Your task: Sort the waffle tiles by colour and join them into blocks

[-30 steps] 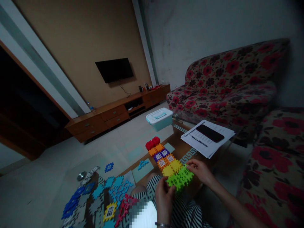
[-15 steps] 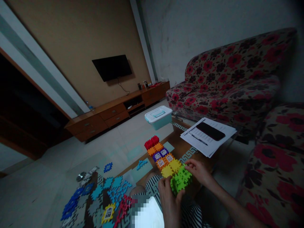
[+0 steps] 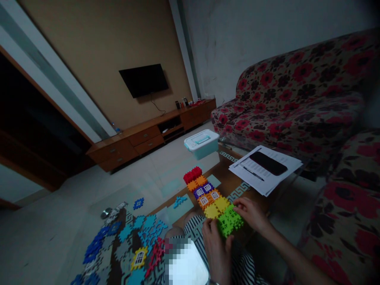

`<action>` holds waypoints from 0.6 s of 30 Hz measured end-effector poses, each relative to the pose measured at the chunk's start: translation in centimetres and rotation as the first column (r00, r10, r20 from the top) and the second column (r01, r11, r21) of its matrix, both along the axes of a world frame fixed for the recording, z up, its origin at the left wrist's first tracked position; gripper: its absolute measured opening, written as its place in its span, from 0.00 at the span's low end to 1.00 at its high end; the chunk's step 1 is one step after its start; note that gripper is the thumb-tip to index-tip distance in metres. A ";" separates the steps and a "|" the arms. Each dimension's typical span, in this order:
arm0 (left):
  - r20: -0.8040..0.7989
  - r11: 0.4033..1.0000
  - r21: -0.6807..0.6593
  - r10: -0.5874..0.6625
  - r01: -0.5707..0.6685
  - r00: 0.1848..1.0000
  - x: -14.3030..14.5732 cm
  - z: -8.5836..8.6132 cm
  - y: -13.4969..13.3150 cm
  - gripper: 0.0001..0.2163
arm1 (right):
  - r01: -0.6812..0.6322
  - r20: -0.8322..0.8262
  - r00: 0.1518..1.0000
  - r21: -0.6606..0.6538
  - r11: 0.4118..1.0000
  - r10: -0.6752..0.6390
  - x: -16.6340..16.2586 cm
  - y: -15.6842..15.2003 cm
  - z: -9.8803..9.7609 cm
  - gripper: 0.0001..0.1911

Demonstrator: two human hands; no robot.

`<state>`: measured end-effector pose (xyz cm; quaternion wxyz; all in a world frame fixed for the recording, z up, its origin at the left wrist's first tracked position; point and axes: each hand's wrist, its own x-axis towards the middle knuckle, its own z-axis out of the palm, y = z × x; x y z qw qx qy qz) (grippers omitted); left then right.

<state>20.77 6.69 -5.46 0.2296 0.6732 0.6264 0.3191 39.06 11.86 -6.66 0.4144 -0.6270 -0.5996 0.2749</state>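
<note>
A strip of interlocking plastic tiles lies on the glass table. Green tiles [image 3: 229,221] form its near end, followed by yellow tiles [image 3: 218,208], orange tiles with white windows [image 3: 209,198], purple window tiles [image 3: 203,191], plain orange tiles [image 3: 197,183] and upright red tiles [image 3: 192,175] at the far end. My left hand [image 3: 217,245] grips the green tiles' left side, thumb at the near edge and fingers along the side. With bent fingers, my right hand [image 3: 252,213] holds their right far corner, close to the yellow tiles. Part of the grip is hidden under the tiles.
Loose tiles lie to the left: light blue tiles [image 3: 150,229], dark blue tiles [image 3: 96,245], a yellow window tile [image 3: 139,258] and red pieces [image 3: 156,255]. A lidded box [image 3: 204,148] stands beyond the strip. Papers [image 3: 261,186] with a pen and phone [image 3: 268,163] lie right.
The green tiles' left side, raised and tilted before, now sits flatter. My left hand stays at that side and my right at the far corner. The whole view has shifted slightly.
</note>
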 end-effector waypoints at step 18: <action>-0.425 0.884 0.234 0.467 -0.404 0.776 -18.0 -1.3 -9.2 0.15 | -0.457 0.021 0.889 0.017 0.889 0.457 -11.4 -5.9 3.3 0.12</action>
